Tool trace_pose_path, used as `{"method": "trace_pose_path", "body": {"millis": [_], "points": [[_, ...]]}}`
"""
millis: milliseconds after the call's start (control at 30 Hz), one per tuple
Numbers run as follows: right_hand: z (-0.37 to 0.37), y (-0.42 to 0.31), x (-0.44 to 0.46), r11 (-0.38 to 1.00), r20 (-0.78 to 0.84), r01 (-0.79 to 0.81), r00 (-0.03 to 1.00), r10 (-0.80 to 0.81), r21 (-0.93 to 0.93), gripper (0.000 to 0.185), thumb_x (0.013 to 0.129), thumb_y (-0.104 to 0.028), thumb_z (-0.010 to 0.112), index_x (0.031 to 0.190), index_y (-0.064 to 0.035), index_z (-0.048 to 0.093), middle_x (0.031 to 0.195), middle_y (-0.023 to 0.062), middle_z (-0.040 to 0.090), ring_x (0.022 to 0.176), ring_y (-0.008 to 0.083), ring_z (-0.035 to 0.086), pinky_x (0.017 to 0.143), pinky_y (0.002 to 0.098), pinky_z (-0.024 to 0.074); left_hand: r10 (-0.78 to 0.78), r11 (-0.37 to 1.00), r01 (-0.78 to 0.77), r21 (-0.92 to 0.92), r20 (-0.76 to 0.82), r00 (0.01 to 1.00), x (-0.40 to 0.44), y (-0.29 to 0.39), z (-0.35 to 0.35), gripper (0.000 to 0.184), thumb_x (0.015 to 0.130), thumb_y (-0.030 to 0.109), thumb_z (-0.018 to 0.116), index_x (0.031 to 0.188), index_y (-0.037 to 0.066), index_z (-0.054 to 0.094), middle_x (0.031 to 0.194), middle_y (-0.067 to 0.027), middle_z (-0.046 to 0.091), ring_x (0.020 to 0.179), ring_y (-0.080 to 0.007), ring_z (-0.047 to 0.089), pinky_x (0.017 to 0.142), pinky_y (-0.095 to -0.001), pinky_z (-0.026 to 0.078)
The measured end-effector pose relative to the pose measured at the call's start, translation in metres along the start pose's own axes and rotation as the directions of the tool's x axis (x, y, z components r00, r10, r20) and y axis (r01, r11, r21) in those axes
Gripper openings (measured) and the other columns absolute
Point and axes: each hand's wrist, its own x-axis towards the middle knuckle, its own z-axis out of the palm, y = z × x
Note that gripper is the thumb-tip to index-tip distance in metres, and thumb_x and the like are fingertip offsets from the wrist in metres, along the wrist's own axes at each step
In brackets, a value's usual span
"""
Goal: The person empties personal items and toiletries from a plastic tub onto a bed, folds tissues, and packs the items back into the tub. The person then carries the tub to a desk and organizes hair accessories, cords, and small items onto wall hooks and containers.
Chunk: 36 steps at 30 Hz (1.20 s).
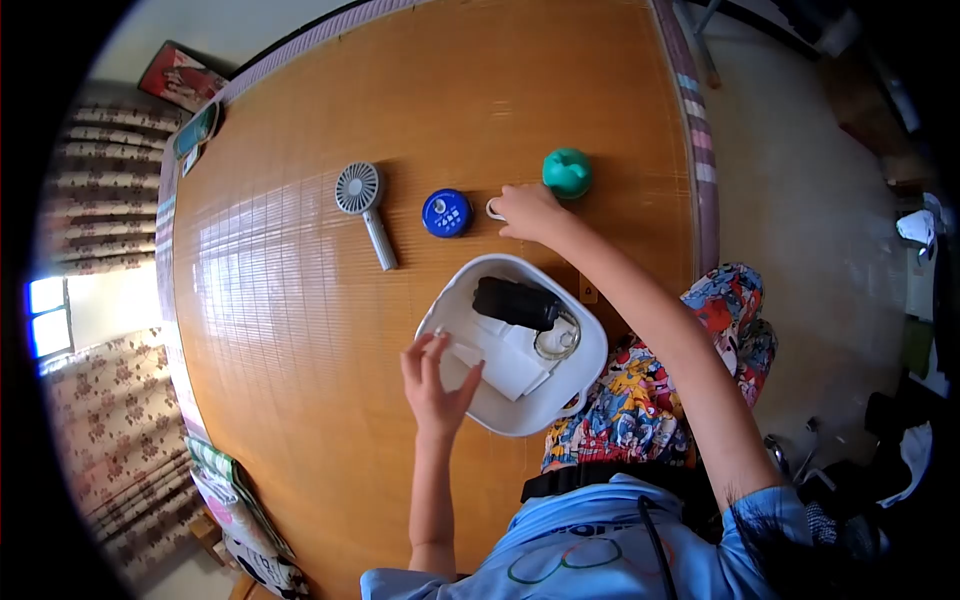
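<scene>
My right hand point(527, 213) reaches across the mat with its fingers closed on a small white ring-shaped thing point(493, 208), mostly covered by the fingers. Just beyond that hand is a green rounded object point(567, 173). A round blue tin point(446, 213) lies to its left. My left hand point(437, 390) is over the left rim of a white plastic basin point(508, 262), thumb and fingers apart. Inside the basin are a black oblong item point(515, 303), white flat pieces point(515, 372) and a clear round coil-like thing point(557, 338).
A grey handheld fan point(366, 205) lies left of the tin on the brown slatted mat point(300, 350). The mat's striped cloth edge point(700, 150) runs along the right. Folded cloth point(235, 490) lies at lower left, and a teal case point(197, 130) at upper left.
</scene>
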Motion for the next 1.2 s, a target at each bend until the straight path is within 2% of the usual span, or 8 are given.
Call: {"method": "trace_pose_path", "body": {"millis": [233,500,767,833,933,1033,1167,1200], "points": [[0.011,-0.001,-0.004,0.999,-0.150,-0.041,0.988,0.042,0.012,0.010,0.070,-0.014,0.055,0.078,-0.0114,0.060,0.082,0.0092,0.055,0.071,0.0266,0.058,0.056,0.0369,0.0463,-0.030,0.998,0.043,-0.035,0.309,0.950,-0.008,0.004,0.035,0.047,0.054,0.014,0.072,0.096,0.007,0.053,0.098,-0.0106,0.049,0.097,-0.0295,0.042,0.080,-0.0368,0.038],[-0.047,-0.023,-0.091,0.948,-0.518,0.053,0.846,0.124,0.314,0.012,0.069,-0.015,0.061,0.075,-0.0065,0.056,0.076,0.0051,0.051,0.063,0.0229,0.055,0.054,0.0326,0.0440,-0.017,0.951,0.117,-0.286,0.330,0.944,0.016,-0.007,0.053,0.043,0.058,0.015,0.071,0.095,0.005,0.053,0.099,-0.0121,0.050,0.100,-0.0297,0.044,0.084,-0.0358,0.036],[-0.015,-0.055,-0.170,0.866,-0.477,0.161,0.874,0.098,0.474,0.012,0.069,-0.014,0.063,0.075,-0.0061,0.056,0.077,0.0028,0.051,0.065,0.0191,0.056,0.056,0.0287,0.0447,-0.002,0.936,0.078,-0.344,0.216,0.976,0.019,-0.016,0.056,0.042,0.059,0.014,0.071,0.095,0.002,0.051,0.096,-0.0137,0.049,0.090,-0.0267,0.050,0.078,-0.0314,0.041],[0.000,-0.060,-0.175,0.836,-0.350,0.039,0.918,0.186,0.547,0.012,0.070,-0.015,0.062,0.075,-0.0062,0.056,0.078,0.0032,0.051,0.065,0.0189,0.056,0.056,0.0289,0.0448,-0.049,0.915,0.141,-0.379,0.244,0.969,0.016,-0.022,0.057,0.042,0.062,0.011,0.070,0.097,0.002,0.049,0.097,-0.0115,0.050,0.094,-0.0236,0.050,0.080,-0.0310,0.041],[0.016,-0.064,-0.177,0.866,-0.360,0.022,0.914,0.185,0.500,0.012,0.070,-0.016,0.060,0.076,-0.0068,0.056,0.084,0.0032,0.051,0.065,0.0192,0.056,0.056,0.0295,0.0457,-0.255,0.560,0.512,-0.652,0.452,0.855,0.018,-0.034,0.062,0.041,0.069,0.005,0.065,0.105,0.002,0.044,0.107,-0.0069,0.048,0.102,-0.0207,0.046,0.083,-0.0329,0.039],[0.028,-0.070,-0.181,0.899,-0.397,0.004,0.898,0.189,0.437,0.012,0.070,-0.016,0.059,0.078,-0.0077,0.056,0.087,0.0033,0.050,0.064,0.0199,0.056,0.055,0.0308,0.0466,-0.280,0.426,0.595,-0.681,0.526,0.803,0.023,-0.028,0.061,0.041,0.069,0.004,0.064,0.105,0.002,0.044,0.110,-0.0079,0.047,0.103,-0.0206,0.045,0.084,-0.0328,0.039],[0.034,-0.072,-0.189,0.910,-0.347,0.008,0.926,0.150,0.415,0.013,0.070,-0.017,0.059,0.078,-0.0073,0.056,0.087,0.0037,0.051,0.065,0.0200,0.057,0.053,0.0315,0.0476,-0.311,0.379,0.558,-0.739,0.466,0.828,0.020,-0.025,0.061,0.042,0.069,0.006,0.065,0.105,0.002,0.045,0.106,-0.0074,0.048,0.102,-0.0185,0.045,0.082,-0.0318,0.040],[0.036,-0.072,-0.190,0.909,-0.332,0.010,0.933,0.141,0.416,0.013,0.071,-0.017,0.059,0.078,-0.0069,0.056,0.088,0.0039,0.051,0.065,0.0199,0.057,0.053,0.0308,0.0475,-0.321,0.498,0.513,-0.699,0.401,0.858,0.019,-0.025,0.058,0.041,0.068,0.009,0.066,0.104,0.002,0.046,0.104,-0.0069,0.048,0.100,-0.0175,0.046,0.081,-0.0312,0.041]]}}
